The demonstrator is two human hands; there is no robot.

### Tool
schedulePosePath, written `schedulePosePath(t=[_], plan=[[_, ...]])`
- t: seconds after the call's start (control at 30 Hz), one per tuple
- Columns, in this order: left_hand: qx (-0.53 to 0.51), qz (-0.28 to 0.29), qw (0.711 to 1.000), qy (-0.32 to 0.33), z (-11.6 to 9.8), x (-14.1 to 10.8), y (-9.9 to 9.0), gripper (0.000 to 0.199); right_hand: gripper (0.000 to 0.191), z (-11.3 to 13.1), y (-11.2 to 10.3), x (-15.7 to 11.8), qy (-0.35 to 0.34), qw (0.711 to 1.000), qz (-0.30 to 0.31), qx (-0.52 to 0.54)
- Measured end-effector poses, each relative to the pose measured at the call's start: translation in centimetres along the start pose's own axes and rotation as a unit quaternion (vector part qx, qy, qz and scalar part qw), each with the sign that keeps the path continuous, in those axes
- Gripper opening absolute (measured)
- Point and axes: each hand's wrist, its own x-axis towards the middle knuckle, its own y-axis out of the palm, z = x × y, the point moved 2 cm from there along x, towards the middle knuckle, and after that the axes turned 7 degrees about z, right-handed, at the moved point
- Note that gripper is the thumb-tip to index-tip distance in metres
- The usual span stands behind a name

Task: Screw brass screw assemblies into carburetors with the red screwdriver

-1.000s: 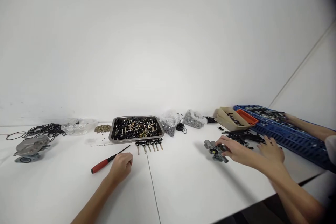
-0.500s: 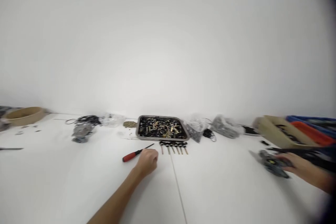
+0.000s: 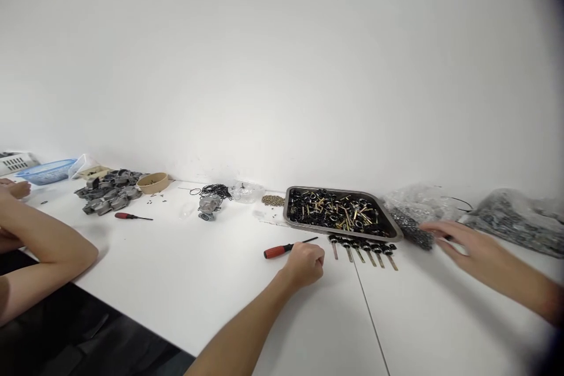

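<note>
My left hand (image 3: 307, 263) rests closed on the white table, beside the shaft of a red-handled screwdriver (image 3: 277, 251); whatever it may hold is hidden. My right hand (image 3: 460, 242) has its thumb and fingers apart near a clear bag of small dark parts (image 3: 412, 226), with nothing plainly held. Between the hands stands a metal tray (image 3: 343, 231) full of black and brass-coloured pieces. Several black-headed pins (image 3: 369, 248) lie in a row along its front edge. A grey metal part (image 3: 208, 207) sits further left, by black rings (image 3: 215, 190).
At the far left another person's arm (image 3: 48, 241) leans on the table. Near it are a pile of grey parts (image 3: 110, 191), a tan bowl (image 3: 153, 184), a second screwdriver (image 3: 127, 216) and a blue basin (image 3: 48, 172). A large bag (image 3: 515, 220) lies at right.
The view has swung left, bringing the other person's arm into sight. My right hand has let go of the grey part and moved in beside the small-parts bag. My left hand stays closed by the screwdriver.
</note>
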Motion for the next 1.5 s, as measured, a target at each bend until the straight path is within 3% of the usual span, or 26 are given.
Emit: schedulePosePath(t=[0.1, 0.2, 0.3, 0.37, 0.47, 0.6, 0.73, 0.83, 0.97, 1.1, 1.33, 1.5], plan=[[-0.001, -0.007, 1.000, 0.004, 0.3, 0.0, 0.3, 0.022, 0.036, 4.1, 5.7, 1.2, 0.033, 0.996, 0.080, -0.026], [0.003, -0.023, 1.000, 0.004, 0.6, 0.0, 0.5, 0.021, 0.034, 8.7, 9.9, 0.5, -0.015, 1.000, 0.019, -0.007], [0.011, -0.048, 0.999, -0.003, 0.8, 0.1, 0.1, 0.020, 0.028, 10.4, 11.8, -0.7, -0.093, 0.995, 0.004, 0.037], [0.017, -0.068, 0.997, -0.013, 0.9, 0.2, -0.4, 0.021, 0.025, 9.9, 11.8, -1.2, -0.064, 0.996, -0.017, 0.068], [0.031, -0.103, 0.993, -0.043, 1.1, 0.3, -1.8, 0.021, 0.024, 8.6, 11.2, -1.5, 0.043, 0.993, -0.054, 0.100], [0.065, -0.173, 0.973, -0.137, 1.6, 0.1, -4.3, 0.022, 0.024, 8.3, 11.0, -1.4, 0.106, 0.982, -0.062, 0.145], [0.119, -0.263, 0.913, -0.289, 3.7, -0.8, -8.4, 0.020, 0.023, 8.5, 10.9, -1.5, 0.135, 0.970, -0.102, 0.177], [0.171, -0.291, 0.857, -0.390, 6.2, -1.6, -12.4, 0.022, 0.022, 8.3, 10.6, -1.6, 0.144, 0.966, -0.107, 0.184], [0.245, -0.283, 0.800, -0.470, 9.3, -2.2, -17.5, 0.036, 0.024, 7.9, 10.5, -1.6, 0.162, 0.962, -0.094, 0.201], [0.286, -0.233, 0.780, -0.506, 11.7, -2.3, -20.2, 0.049, 0.027, 7.6, 10.4, -1.4, 0.164, 0.959, -0.089, 0.213], [0.260, -0.122, 0.765, -0.576, 15.6, -4.2, -20.0, 0.051, 0.026, 7.5, 10.0, -1.4, 0.158, 0.958, -0.104, 0.215], [0.215, -0.075, 0.756, -0.614, 17.5, -5.3, -19.6, 0.048, 0.026, 7.7, 9.9, -1.3, 0.160, 0.955, -0.102, 0.228]])
